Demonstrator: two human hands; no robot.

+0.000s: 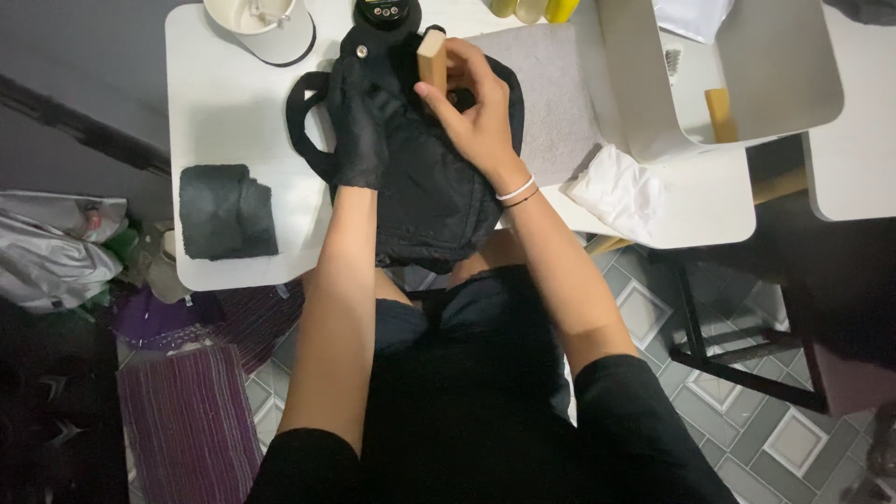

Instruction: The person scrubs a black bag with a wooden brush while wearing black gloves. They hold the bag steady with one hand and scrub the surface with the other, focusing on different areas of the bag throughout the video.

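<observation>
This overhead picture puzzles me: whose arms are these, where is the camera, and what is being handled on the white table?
The camera sits on a person's head and looks down, so both arms are that person's own. The left hand wears a black glove and presses on a black bag lying on the white table. The bare right hand holds a small wooden block against the bag's top. Beside the bag lies a folded dark cloth; at the far edge stand a white cup and a round black tin. To the right is a white chair.
</observation>
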